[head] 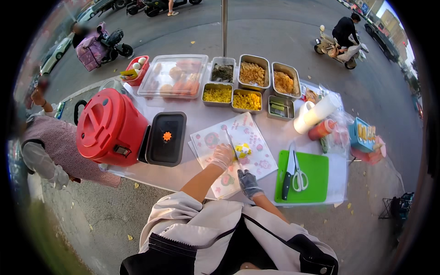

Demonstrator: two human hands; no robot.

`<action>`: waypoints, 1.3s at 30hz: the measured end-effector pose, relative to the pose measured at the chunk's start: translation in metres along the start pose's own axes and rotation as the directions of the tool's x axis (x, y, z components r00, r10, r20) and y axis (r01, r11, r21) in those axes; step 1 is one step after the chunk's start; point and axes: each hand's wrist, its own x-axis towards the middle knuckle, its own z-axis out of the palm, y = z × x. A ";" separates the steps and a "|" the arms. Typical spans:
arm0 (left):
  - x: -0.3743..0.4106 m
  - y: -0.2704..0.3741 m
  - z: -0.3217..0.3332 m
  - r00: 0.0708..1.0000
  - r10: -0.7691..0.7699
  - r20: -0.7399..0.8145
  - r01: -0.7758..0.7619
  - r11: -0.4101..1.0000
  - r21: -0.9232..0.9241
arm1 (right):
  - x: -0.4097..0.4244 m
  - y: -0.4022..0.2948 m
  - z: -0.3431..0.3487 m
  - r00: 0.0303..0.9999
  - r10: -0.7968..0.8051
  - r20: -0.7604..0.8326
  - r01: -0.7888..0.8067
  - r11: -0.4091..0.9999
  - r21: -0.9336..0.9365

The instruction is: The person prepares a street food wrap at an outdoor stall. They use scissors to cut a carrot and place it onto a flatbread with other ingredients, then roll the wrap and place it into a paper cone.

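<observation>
My right hand [249, 184], in a dark glove under see-through plastic, grips a knife whose narrow blade [231, 142] points away from me. The blade lies over printed paper sheets [256, 165] decorated with strawberries and pink figures. Just left of the blade, my left hand [221, 156] wears a see-through plastic glove; its fingers are bent down at the sheets, and whatever is under them is hidden. Against the blade's right side sits a small yellow and white piece [243, 150], too small to identify surely.
A green cutting board [318, 178] at right bears a second knife [291, 168] and scissors [300, 180]. Metal food containers [254, 72], one of corn [247, 102], line the back. Left stand a red insulated barrel [110, 123] and a black tray [166, 151]. A person [55, 147] is beyond it.
</observation>
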 end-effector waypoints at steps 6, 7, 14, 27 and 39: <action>-0.007 0.010 -0.023 0.999 0.041 0.008 -0.041 0.995 0.092 | 0.010 0.003 -0.002 0.995 0.045 -0.084 -0.025 0.976 0.218; -0.005 0.008 -0.029 0.999 0.036 0.034 -0.038 0.996 0.082 | 0.019 0.003 -0.005 0.991 -0.086 -0.099 0.097 0.988 0.116; -0.010 0.008 -0.022 1.000 0.015 0.025 -0.019 0.981 0.192 | -0.030 0.016 0.009 0.975 0.218 -0.027 -0.207 0.952 0.227; -0.013 0.001 -0.028 0.998 0.065 0.016 -0.065 0.998 0.012 | -0.136 0.053 -0.070 0.969 0.245 -0.011 -0.194 0.792 0.579; -0.033 -0.003 -0.016 0.935 -0.007 -0.354 -0.151 0.897 -0.416 | -0.095 0.198 -0.133 0.781 0.050 -0.623 -0.393 0.814 -0.428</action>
